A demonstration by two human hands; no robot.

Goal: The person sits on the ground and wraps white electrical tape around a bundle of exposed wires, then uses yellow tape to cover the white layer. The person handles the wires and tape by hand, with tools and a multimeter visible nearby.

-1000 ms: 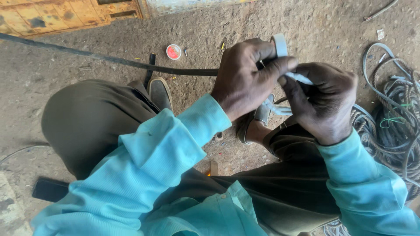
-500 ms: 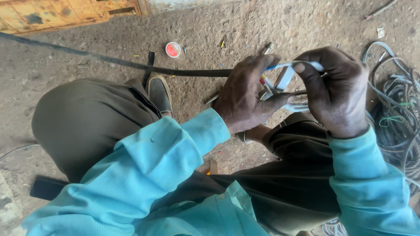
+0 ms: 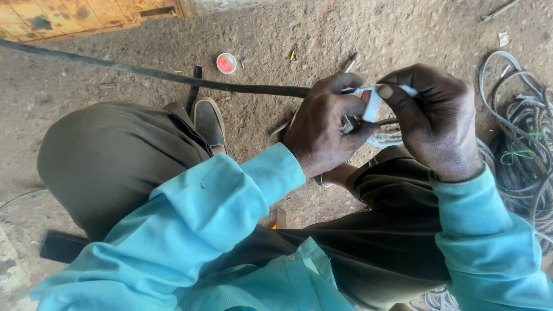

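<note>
Holding a black cable [image 3: 173,76] end, the left hand [image 3: 322,129] pinches it tight while the right hand [image 3: 429,118] pulls pale tape [image 3: 371,106] around it. The tape could slip loose if either grip goes slack.

Dirt floor [image 3: 276,34] carries a black cable [image 3: 173,75], red lid [image 3: 226,63] and what looks like coiled wires [image 3: 521,144].

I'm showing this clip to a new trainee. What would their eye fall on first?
Both hands meet at upper centre: the left hand and right hand pinch a pale blue-white strip of tape around the end of a long black cable. A small round red-and-white lid lies on the dirt floor; tangled grey wires sit right.
</note>
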